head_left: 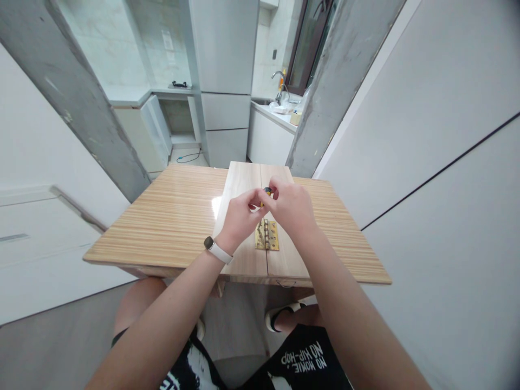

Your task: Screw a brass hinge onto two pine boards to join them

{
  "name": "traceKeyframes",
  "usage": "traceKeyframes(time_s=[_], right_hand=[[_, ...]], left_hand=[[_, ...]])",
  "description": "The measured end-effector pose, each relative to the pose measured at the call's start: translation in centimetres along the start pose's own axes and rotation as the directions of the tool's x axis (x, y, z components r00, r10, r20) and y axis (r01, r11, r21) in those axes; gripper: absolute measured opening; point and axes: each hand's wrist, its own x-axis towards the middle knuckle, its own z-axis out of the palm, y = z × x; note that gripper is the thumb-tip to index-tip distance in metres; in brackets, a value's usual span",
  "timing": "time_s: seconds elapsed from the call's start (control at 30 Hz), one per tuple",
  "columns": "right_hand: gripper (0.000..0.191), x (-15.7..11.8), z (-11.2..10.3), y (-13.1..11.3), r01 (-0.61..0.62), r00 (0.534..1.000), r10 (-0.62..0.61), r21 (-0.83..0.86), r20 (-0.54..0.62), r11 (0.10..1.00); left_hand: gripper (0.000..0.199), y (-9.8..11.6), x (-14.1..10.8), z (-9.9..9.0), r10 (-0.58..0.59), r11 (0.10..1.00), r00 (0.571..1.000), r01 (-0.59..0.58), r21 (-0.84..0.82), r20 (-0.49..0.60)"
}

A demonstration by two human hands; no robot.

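Note:
My left hand (242, 212) and my right hand (293, 207) meet over two pale boards. Their fingers are closed around a small yellow-and-black object (267, 190), mostly covered by the fingers, so I cannot make out its kind. Just below the hands, a brass hinge (273, 236) lies unfolded across the seam between the left board (240, 260) and the right board (289, 262). Some small dark pieces rest on the hinge's left leaf, too small to name surely. A watch with a white band (221, 251) is on my left wrist.
The boards lie on a wood-grain table (162, 216) with angled corners. A white panelled wall (439, 189) stands close on the right. Beyond the table are a tall grey fridge (225, 54), a sink faucet (278, 81) and a white counter (128, 95). My legs are under the table's front edge.

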Motion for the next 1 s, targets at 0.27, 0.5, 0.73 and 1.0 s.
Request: traceKeyframes(time_s=[0.27,0.5,0.73,1.0], right_hand=[[0.017,0.2,-1.3,1.0,0.131,0.977,-0.169,0.267,0.126,0.955],[0.010,0.5,-1.3,1.1,0.080,0.989,-0.106,0.227,0.101,0.971],[0.027,0.5,-0.7,1.2,0.023,0.998,-0.028,0.106,0.054,0.994],[0.039,-0.1,0.6,-0.2,-0.093,0.995,0.083,-0.217,-0.056,0.972]], left_hand=[[0.016,0.0,0.3,-0.4,-0.050,0.997,0.998,0.052,-0.049,0.036],[0.019,0.1,-0.2,-0.4,-0.067,0.990,0.993,0.078,-0.116,0.099],[0.022,0.4,-0.3,-0.2,-0.028,0.998,0.999,0.030,-0.048,0.041],[0.011,0.3,-0.2,0.5,-0.022,1.000,1.000,0.022,0.011,0.005]])
